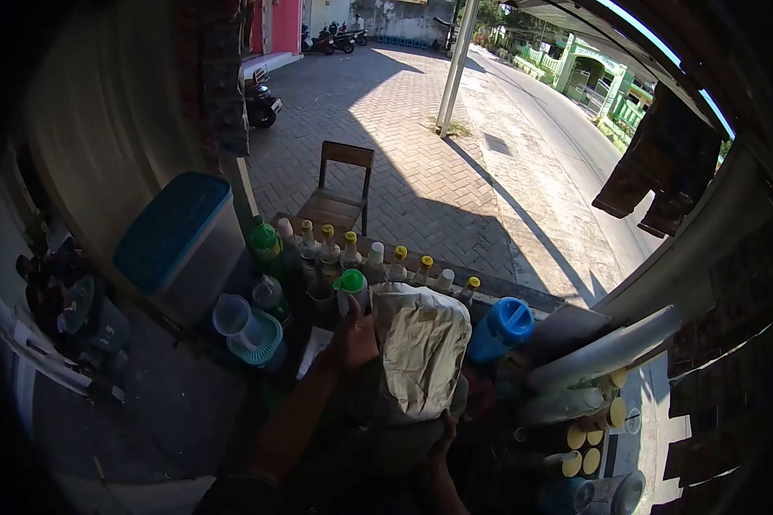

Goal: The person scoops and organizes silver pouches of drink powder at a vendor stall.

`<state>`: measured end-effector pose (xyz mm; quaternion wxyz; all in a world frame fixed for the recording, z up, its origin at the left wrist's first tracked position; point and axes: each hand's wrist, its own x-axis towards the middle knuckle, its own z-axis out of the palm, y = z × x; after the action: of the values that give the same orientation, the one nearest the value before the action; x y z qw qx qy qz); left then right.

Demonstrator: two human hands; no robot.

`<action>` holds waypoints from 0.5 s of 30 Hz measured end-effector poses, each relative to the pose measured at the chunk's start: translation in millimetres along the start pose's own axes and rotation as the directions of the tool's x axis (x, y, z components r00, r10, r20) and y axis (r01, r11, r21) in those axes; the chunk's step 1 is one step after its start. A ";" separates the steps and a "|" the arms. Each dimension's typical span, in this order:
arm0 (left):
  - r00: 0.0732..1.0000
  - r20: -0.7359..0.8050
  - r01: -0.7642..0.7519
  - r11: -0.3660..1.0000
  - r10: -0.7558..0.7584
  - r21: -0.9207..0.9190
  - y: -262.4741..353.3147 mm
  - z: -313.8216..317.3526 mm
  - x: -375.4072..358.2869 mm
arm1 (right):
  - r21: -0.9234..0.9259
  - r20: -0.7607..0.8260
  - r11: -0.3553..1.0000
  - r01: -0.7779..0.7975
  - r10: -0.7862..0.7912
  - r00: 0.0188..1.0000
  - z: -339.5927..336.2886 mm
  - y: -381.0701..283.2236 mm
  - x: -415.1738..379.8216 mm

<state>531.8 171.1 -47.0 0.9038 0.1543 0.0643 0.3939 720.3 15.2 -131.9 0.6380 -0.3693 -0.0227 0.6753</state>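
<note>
In the head view a crumpled, pale wrapper or bag (423,348) stands up in front of me, its surface creased. My left hand (352,342) grips its left side, thumb pointing up and fingers partly hidden behind it. At the lower right corner, my right hand (442,438) is closed on the same crumpled bag, in deep shadow. Just beyond my left hand stands a bottle with a green cap (350,281). A blue lidded jug (502,330) is to the right of the bag. What lies below the bag is too dark to make out.
A row of yellow- and white-capped bottles (349,251) lines the counter's far edge. On the left are a teal-lidded bin (176,232) and a clear jug (236,318) in a light-blue basket (262,343). Stacked plastic cups (605,350) lie at right. Outside stands a wooden chair (339,193).
</note>
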 end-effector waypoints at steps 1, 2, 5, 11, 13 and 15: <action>0.993 0.069 -0.087 0.992 0.094 -0.096 -16.6 -23.9 -6.6 | 0.002 0.020 0.999 0.035 -0.035 0.999 9.7 -5.7 -1.0; 0.994 0.072 -0.075 0.992 0.082 -0.097 -37.0 -52.0 -16.1 | 0.008 0.012 0.999 0.043 -0.043 0.999 22.4 -12.2 -1.0; 0.943 -0.021 -0.235 0.709 0.332 0.665 -88.6 -90.8 -59.0 | -0.072 0.013 0.994 -0.084 0.085 0.996 28.1 -24.7 -10.3; 0.826 -0.560 0.041 0.987 0.055 0.158 -102.6 -53.1 -63.2 | -0.854 0.144 0.297 0.428 -0.654 0.742 44.6 -46.0 -2.5; 0.846 -0.523 -0.006 0.982 0.105 0.187 -98.9 -65.0 -67.4 | -0.939 0.192 0.118 0.322 -0.596 0.780 68.1 -57.6 -18.0; 0.892 -0.410 -0.118 0.974 0.190 0.195 -96.4 -81.4 -67.8 | -0.928 0.361 -0.260 0.265 -0.465 0.809 71.5 -50.2 -24.2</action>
<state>533.0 78.2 -155.9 0.8178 0.1431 0.2800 0.4820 722.8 34.6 -43.5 0.3197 -0.7307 -0.5777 0.1737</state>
